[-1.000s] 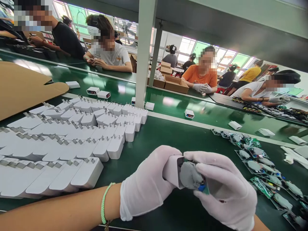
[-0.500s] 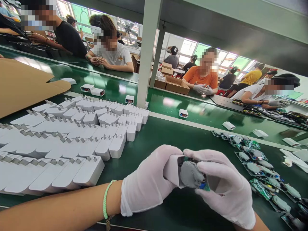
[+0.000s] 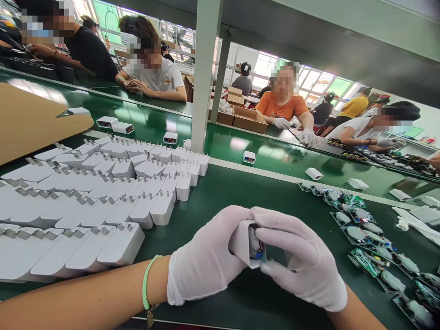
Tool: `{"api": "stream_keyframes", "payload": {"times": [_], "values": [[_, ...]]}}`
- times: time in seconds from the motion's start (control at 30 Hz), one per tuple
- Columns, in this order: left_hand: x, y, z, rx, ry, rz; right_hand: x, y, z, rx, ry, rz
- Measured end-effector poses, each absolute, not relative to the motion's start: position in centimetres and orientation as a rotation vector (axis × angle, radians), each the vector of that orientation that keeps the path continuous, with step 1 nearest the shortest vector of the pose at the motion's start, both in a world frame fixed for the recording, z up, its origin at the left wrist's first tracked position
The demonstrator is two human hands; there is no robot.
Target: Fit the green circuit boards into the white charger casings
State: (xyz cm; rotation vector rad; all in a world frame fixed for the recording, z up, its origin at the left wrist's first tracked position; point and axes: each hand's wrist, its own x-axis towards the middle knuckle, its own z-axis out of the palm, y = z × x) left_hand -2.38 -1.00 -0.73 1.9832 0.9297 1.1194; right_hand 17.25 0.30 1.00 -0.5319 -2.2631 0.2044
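My left hand point(image 3: 208, 256), in a white glove, is wrapped round a white plug-charger housing point(image 3: 240, 244), its open end turned to the right. Inside that opening sits a circuit board point(image 3: 256, 245) with grey putty and a blue part showing; most of it is within the housing. My right hand point(image 3: 305, 256), gloved too, is curved at the opening with its fingertips on the board's outer end and by the rim. The fingers partly cover the board.
Rows of white chargers point(image 3: 113, 206) stand prongs-up at left. Putty-covered circuit boards point(image 3: 357, 233) lie at right. Several loose housings point(image 3: 249, 157) rest on the green belt beyond. A post point(image 3: 206, 73) rises ahead; cardboard point(image 3: 37, 119) lies at far left. Co-workers sit opposite.
The circuit board has moved left, deeper into the housing, with my right hand's fingers following to the rim. The view has shifted slightly. A co-worker in orange has spread their hands apart.
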Motion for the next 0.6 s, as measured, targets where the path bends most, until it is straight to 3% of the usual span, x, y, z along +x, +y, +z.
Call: {"api": "stream_keyframes", "payload": {"times": [0.17,0.43,0.6], "values": [[-2.5,-1.3,-0.4,1.964,0.96,1.102,17.4,0.6,0.2,-0.492,-2.174,0.459],[-2.2,-1.0,0.1,2.127,1.011,1.16,15.6,1.0,-0.8,-0.791,-1.77,1.566],[-2.1,-0.8,0.6,2.31,0.947,1.247,15.6,1.1,-0.7,-0.736,-1.685,1.71]]}}
